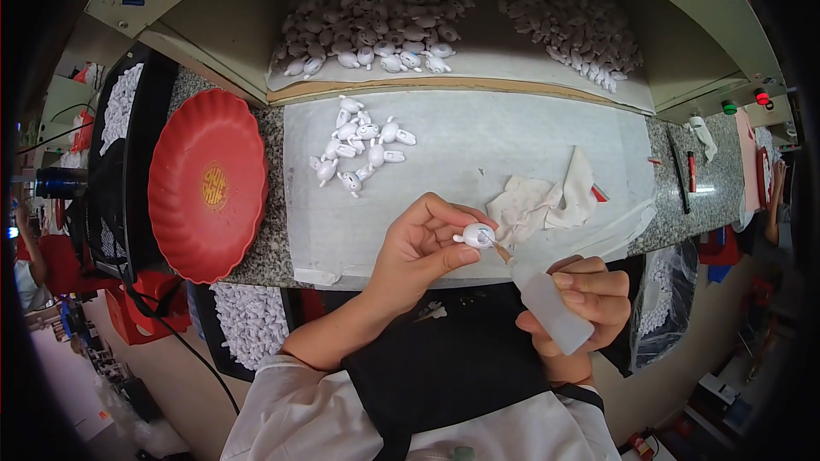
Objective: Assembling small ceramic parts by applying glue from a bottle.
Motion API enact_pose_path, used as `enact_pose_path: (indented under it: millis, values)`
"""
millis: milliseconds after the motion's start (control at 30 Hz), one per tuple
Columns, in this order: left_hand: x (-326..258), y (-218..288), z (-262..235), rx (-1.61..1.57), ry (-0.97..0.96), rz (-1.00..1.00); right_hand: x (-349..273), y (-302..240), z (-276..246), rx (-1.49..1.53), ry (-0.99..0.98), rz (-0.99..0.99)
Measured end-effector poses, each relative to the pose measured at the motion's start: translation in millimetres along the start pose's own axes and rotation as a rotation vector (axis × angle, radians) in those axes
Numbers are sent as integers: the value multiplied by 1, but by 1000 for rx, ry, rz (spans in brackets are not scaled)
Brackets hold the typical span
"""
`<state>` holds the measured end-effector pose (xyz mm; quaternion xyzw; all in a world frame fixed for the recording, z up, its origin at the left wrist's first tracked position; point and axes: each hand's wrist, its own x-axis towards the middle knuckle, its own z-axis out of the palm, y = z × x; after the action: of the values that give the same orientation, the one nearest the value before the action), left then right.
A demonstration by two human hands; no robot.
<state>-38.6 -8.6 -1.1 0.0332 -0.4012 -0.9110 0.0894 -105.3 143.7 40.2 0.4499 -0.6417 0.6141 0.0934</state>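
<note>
Between the thumb and fingers of my left hand (423, 243) is a small white figurine head (478, 236) with dark markings. My right hand (594, 299) wraps round a translucent white squeeze bottle (553, 312), tilted so its thin nozzle (504, 253) points at the figurine head. The tip is at or very close to the head; I cannot tell whether they touch. Just beyond my hands lies a crumpled white cloth (534, 205) on the white paper sheet (444, 132). A loose group of white figurine pieces (367, 132) rests on the sheet's left part.
A red scalloped bowl (209, 196) stands at the left. Heaps of white pieces fill the cabinet (376, 17) at the back. A black stick (679, 166) and a red pen-like tool (691, 171) lie on the right counter. Bins of white pieces (248, 320) flank me below the table edge.
</note>
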Motion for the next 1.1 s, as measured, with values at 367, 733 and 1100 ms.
enact_pose_path:
  millis: [367,733,1100]
  values:
    - [-1,-2,2,432,77,264,1,-5,0,-50,-87,-24]
    - [-5,-6,0,727,75,403,-2,-7,1,-37,-31,115]
    - [8,9,-10,370,246,301,26,42,-25,263,242,527]
